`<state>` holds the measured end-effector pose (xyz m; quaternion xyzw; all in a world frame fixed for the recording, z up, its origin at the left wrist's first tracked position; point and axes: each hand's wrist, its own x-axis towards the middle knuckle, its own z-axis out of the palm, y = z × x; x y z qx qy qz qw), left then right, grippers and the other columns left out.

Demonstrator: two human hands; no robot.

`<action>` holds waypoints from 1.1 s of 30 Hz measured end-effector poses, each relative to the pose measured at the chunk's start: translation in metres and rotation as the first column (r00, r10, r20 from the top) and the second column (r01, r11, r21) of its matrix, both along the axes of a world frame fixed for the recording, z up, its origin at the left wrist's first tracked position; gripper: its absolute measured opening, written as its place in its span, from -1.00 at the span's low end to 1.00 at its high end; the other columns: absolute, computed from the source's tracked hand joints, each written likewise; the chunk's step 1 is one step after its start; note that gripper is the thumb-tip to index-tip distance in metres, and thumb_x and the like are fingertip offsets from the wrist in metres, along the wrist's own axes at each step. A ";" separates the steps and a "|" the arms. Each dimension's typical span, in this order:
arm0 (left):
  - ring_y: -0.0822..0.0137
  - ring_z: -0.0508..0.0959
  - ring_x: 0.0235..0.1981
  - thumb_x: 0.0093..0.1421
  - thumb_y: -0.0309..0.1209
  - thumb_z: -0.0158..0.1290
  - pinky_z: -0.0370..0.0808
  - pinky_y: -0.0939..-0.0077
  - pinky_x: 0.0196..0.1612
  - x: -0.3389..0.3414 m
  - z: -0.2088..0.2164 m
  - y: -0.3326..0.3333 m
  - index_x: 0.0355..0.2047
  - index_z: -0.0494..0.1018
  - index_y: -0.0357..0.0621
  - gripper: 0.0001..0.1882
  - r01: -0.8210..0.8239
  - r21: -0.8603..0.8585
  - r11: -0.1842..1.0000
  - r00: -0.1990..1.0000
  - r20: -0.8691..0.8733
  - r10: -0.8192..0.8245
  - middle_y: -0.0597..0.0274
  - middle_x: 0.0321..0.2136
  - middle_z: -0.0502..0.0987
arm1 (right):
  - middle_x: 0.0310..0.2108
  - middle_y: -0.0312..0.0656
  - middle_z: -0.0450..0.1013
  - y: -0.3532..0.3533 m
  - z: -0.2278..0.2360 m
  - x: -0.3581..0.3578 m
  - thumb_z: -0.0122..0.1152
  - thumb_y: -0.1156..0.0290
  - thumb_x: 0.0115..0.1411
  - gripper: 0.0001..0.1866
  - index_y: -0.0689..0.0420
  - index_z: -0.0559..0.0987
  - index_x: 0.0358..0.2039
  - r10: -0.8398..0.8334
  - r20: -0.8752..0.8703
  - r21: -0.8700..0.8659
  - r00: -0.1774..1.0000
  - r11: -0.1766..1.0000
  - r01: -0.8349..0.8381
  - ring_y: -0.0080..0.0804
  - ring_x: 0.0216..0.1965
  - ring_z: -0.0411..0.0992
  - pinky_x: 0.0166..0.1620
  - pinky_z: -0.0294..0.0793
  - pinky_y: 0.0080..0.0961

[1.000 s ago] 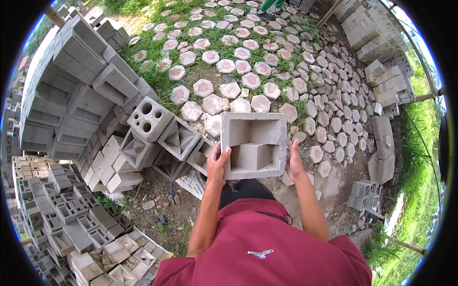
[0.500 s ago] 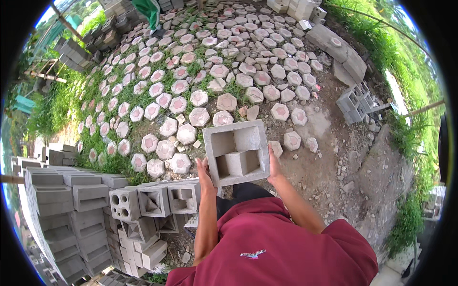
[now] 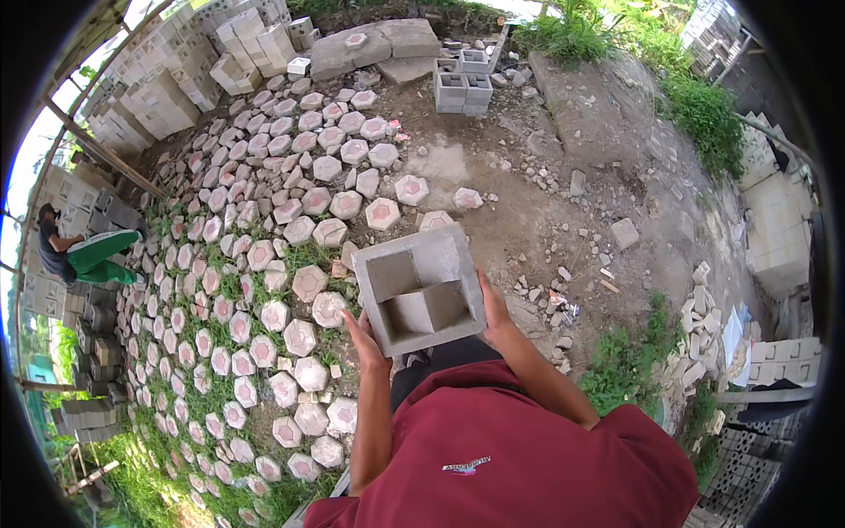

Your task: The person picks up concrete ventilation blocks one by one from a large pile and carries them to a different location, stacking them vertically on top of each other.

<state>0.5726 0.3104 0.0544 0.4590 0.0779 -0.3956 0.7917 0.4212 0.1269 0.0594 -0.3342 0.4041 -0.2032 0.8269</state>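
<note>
Nearest, below the maroon shirt's (image 3: 510, 440) collar, the left hand (image 3: 365, 339) is partly spread against the lower left side of a square concrete block (image 3: 410, 313); the right hand (image 3: 495, 304) lies along its right side, moderately open. Together they hold the block tilted above the ground, though fingers beneath it are hidden. If either hand eased or pressed unevenly, the smooth sides could slip and a corner chip in the fall. Nothing loose shows in the block's angular recesses. Just beyond lie hexagonal pavers (image 3: 299, 337) to the left and scattered rubble (image 3: 563, 343) to the right; a foot catching on either could jolt the load. Farther off stand hollow blocks (image 3: 464, 88), their cavities too small to read. At far left, a person in green trousers (image 3: 101, 255) is near stacked blocks.
</note>
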 end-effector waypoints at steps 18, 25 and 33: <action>0.14 0.37 0.11 0.27 0.28 -0.39 0.31 0.22 0.18 -0.039 -0.019 -0.217 0.21 0.17 -0.25 -0.15 0.470 -0.097 0.878 0.878 0.153 -0.453 0.03 0.12 0.35 | -0.22 -0.22 0.51 -0.149 -0.003 -0.097 -0.01 -0.08 0.29 -0.42 0.24 0.52 -0.05 -0.452 0.025 0.042 0.892 0.892 0.450 -0.48 -0.24 0.48 -0.17 0.47 -0.53; 0.11 0.42 0.07 0.32 0.12 -0.25 0.39 0.19 0.12 -0.051 -0.017 -0.345 0.20 0.18 -0.24 -0.30 0.459 0.032 0.888 0.872 0.174 -0.457 0.02 0.09 0.35 | -0.22 -0.24 0.52 -0.284 0.006 -0.114 -0.02 -0.02 0.31 -0.48 0.21 0.53 -0.07 -0.423 0.065 0.004 0.904 0.906 0.423 -0.45 -0.23 0.48 -0.15 0.48 -0.47; 0.12 0.43 0.06 0.30 0.13 -0.20 0.42 0.21 0.09 -0.020 -0.006 -0.488 0.19 0.19 -0.24 -0.29 0.481 0.003 0.876 0.853 0.227 -0.469 0.02 0.07 0.37 | -0.05 -0.18 0.46 -0.420 0.009 -0.080 -0.02 -0.10 0.27 -0.37 0.22 0.42 0.08 -0.427 0.027 0.016 0.904 0.904 0.426 -0.38 -0.08 0.45 -0.03 0.44 -0.43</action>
